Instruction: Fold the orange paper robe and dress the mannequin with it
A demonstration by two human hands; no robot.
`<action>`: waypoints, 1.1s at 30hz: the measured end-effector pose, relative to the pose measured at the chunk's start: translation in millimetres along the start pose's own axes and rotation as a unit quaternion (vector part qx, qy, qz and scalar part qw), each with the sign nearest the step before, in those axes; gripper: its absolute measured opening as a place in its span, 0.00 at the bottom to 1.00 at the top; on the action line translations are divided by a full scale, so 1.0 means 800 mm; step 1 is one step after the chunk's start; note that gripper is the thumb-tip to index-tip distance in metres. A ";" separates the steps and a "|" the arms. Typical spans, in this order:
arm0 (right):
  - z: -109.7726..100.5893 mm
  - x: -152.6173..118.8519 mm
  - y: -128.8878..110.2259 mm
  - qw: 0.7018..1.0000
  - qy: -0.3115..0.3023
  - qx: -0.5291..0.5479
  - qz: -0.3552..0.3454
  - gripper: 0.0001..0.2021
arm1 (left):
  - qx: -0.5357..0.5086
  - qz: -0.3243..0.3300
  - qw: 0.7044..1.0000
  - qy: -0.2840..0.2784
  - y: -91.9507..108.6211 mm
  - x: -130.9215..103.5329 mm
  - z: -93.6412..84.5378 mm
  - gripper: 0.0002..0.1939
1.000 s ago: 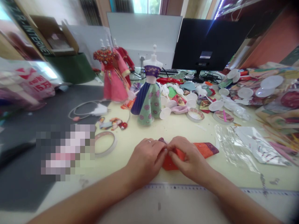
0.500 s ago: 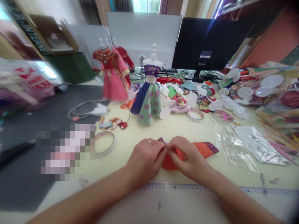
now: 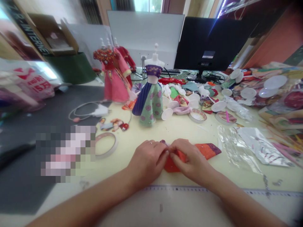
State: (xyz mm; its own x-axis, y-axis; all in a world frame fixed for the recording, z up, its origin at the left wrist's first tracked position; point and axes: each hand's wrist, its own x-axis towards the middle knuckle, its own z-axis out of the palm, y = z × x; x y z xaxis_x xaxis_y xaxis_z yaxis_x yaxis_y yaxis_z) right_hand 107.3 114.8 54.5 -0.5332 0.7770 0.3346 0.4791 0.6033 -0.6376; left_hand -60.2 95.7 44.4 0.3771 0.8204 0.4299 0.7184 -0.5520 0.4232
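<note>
An orange-red piece of cloth (image 3: 172,165) with purple patterned ends lies on the pale tabletop, partly covered by both hands. My left hand (image 3: 149,160), with a ring on one finger, pinches the cloth's upper left part. Close against it, my right hand (image 3: 187,157) pinches the same cloth with thumb and forefinger. The fingertips of both hands meet, and what lies exactly between them is hidden. To the right of my right hand the cloth's orange and purple end (image 3: 209,150) sticks out flat on the table.
A dress form in a purple and green skirt (image 3: 151,104) stands beyond the hands, with dressed forms in pink and red (image 3: 113,78) behind. Tape rolls (image 3: 106,145), a ruler (image 3: 165,188), a clear plastic bag (image 3: 258,145), a charger (image 3: 100,111) and heaped doll clothes (image 3: 182,101) surround the work.
Almost nothing differs. Both hands keep their pinch on the cloth in the same spot, and the whole view has shifted very slightly.
</note>
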 end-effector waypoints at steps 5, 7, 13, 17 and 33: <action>0.000 -0.001 -0.001 1.000 -0.008 -0.008 0.006 0.06 | 0.000 -0.001 1.000 0.001 0.000 -0.001 0.001 0.07; 0.001 -0.001 -0.001 1.000 -0.010 -0.011 0.007 0.06 | 0.000 -0.001 1.000 0.002 0.000 -0.001 0.001 0.06; 0.001 -0.001 0.001 1.000 -0.007 -0.019 0.000 0.06 | 0.003 -0.001 1.000 0.003 0.000 0.000 0.001 0.06; 0.001 -0.001 0.001 1.000 -0.003 -0.021 -0.002 0.06 | 0.003 0.000 1.000 0.004 0.000 -0.001 0.001 0.06; 0.000 0.000 -0.001 1.000 -0.014 -0.008 0.007 0.07 | 0.005 -0.031 0.999 0.005 0.002 -0.002 0.001 0.06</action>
State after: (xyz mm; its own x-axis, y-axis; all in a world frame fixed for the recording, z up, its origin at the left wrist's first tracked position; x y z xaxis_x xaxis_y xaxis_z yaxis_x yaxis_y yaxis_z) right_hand 106.9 114.1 55.0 -0.5463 0.7795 0.3064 0.4967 0.5961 -0.6308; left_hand -59.1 93.8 43.9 0.3253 0.8519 0.4105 0.7463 -0.4979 0.4418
